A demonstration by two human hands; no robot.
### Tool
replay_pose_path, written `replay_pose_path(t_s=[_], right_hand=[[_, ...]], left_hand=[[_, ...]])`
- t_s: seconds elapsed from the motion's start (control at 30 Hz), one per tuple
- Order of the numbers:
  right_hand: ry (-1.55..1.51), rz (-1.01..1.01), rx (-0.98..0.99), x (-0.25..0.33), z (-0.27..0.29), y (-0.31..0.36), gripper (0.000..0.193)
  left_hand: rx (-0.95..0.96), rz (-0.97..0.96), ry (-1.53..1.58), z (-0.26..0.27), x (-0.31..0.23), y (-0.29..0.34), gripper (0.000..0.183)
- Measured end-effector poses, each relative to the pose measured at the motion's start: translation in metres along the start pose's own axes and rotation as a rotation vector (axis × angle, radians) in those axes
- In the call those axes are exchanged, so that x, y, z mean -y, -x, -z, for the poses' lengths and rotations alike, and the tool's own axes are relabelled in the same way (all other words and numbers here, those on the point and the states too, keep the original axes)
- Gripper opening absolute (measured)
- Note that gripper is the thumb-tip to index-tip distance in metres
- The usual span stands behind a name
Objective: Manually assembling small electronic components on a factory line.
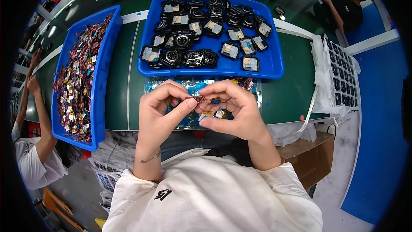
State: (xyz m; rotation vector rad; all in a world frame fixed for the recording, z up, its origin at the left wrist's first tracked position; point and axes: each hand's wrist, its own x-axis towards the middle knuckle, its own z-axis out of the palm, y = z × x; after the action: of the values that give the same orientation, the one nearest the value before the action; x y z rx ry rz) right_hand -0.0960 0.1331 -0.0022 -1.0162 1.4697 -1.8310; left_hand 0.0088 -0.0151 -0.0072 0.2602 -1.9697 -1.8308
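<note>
My left hand pinches a small red circuit board between thumb and forefinger, over the table's near edge. Curled beside it, my right hand has its fingertips at the board's right end. Thin wires run from the board toward a small blue part at my right fingers. More small parts with yellow and white faces show inside my right hand's curl; whether they are joined to the board I cannot tell. Under both hands lies a shiny, bluish clear tray, mostly hidden.
Beyond my hands stands a blue tray of black watch casings. At left a blue bin holds many red circuit boards. A wrapped stack of black parts stands right, above a cardboard box. Other people work at left and far right.
</note>
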Motion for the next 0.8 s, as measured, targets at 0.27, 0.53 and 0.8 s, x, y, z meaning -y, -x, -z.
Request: replay_pose_path(t_s=[0.27, 0.53, 0.8], right_hand=[[0.000, 0.020, -0.056, -0.009, 0.019, -0.002, 0.026], [-0.136, -0.094, -0.114, -0.004, 0.011, -0.001, 0.016], [0.022, 0.083, -0.158, -0.009, 0.010, -0.001, 0.017]], left_hand=[[-0.146, -0.001, 0.353, -0.001, -0.002, 0.003, 0.006], [-0.102, 0.056, 0.342, -0.008, -0.001, 0.007, 0.016], [-0.063, 0.024, -0.180, -0.009, -0.005, 0.006, 0.014]])
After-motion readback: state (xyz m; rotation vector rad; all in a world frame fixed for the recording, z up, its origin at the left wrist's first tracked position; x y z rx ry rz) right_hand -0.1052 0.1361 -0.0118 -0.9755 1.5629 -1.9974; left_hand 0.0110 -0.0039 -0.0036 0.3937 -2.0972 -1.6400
